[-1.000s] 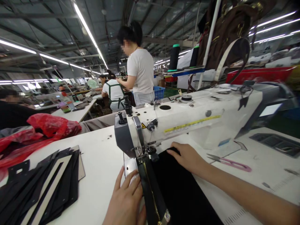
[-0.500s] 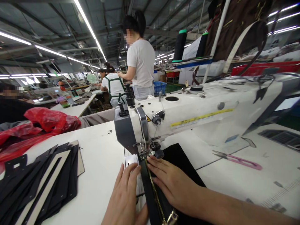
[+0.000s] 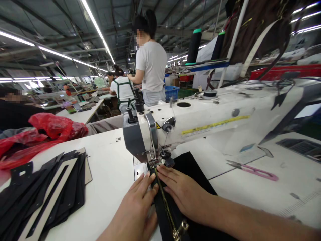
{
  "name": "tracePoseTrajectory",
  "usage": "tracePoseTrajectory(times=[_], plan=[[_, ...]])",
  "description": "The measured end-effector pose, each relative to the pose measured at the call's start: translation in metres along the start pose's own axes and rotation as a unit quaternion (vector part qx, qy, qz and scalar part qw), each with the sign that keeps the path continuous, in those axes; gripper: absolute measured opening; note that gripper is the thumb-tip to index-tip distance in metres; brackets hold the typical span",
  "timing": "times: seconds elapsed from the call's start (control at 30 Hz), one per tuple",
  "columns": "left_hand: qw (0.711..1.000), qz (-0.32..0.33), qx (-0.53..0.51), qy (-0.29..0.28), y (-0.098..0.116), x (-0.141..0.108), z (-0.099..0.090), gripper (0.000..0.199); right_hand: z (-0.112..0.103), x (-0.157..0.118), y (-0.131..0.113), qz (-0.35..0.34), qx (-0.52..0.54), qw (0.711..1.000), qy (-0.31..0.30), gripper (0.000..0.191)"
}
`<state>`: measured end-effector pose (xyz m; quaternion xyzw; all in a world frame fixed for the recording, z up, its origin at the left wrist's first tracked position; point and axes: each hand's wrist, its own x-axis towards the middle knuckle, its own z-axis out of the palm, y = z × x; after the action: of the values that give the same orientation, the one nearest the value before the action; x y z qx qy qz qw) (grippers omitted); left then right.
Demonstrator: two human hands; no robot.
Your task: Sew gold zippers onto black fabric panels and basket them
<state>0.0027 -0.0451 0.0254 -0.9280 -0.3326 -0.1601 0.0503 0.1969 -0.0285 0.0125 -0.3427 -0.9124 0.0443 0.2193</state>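
Note:
A black fabric piece [image 3: 193, 170] lies under the needle area of a white sewing machine [image 3: 215, 117]. Along it runs a zipper [image 3: 164, 201] with gold teeth, its metal slider [image 3: 181, 229] near the bottom of the view. My right hand [image 3: 183, 190] rests flat on the fabric just right of the teeth, fingertips close to the presser foot [image 3: 154, 164]. On the other side my left hand [image 3: 140, 201] lies with its fingers stretched over the left edge of the black strip. Neither hand grips anything.
Pink-handled thread snips [image 3: 253, 170] lie right of the fabric. At left is a stack of black cut pieces [image 3: 57, 187], with a red plastic bag [image 3: 55, 129] behind. A co-worker in a white shirt [image 3: 151, 67] stands beyond the machine. Black thread cones [image 3: 194, 47] stand behind it.
My left hand has moved right and forward onto the strip's edge. My right hand stays by the zipper, and the slider sits slightly farther up in view.

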Motion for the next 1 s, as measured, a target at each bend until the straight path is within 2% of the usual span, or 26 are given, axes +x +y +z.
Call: tracePoseTrajectory(times=[0.23, 0.43, 0.67, 0.77, 0.9, 1.0], plan=[[0.999, -0.018, -0.028, 0.038, -0.005, -0.010, 0.016, 0.052, 0.003, 0.001, 0.000, 0.002, -0.003, 1.000, 0.009, 0.042], [0.998, -0.037, -0.049, -0.006, 0.002, -0.005, 0.008, 0.055, 0.005, 0.000, 0.002, -0.003, 0.003, 1.000, 0.024, 0.042], [0.998, -0.044, -0.047, 0.015, -0.001, -0.001, 0.008, 0.055, 0.006, 0.003, 0.005, 0.003, 0.011, 0.999, 0.042, 0.042], [0.998, -0.049, -0.028, 0.007, -0.004, 0.002, 0.007, 0.059, 0.008, 0.010, 0.010, 0.003, 0.012, 0.999, 0.045, 0.040], [0.998, -0.055, -0.015, -0.015, -0.003, 0.008, 0.000, 0.052, -0.001, 0.010, 0.009, -0.017, 0.026, 0.997, 0.068, 0.036], [0.999, -0.042, -0.023, -0.004, 0.002, 0.006, -0.004, 0.046, -0.015, -0.011, -0.007, -0.036, 0.019, 0.994, 0.106, 0.029]])
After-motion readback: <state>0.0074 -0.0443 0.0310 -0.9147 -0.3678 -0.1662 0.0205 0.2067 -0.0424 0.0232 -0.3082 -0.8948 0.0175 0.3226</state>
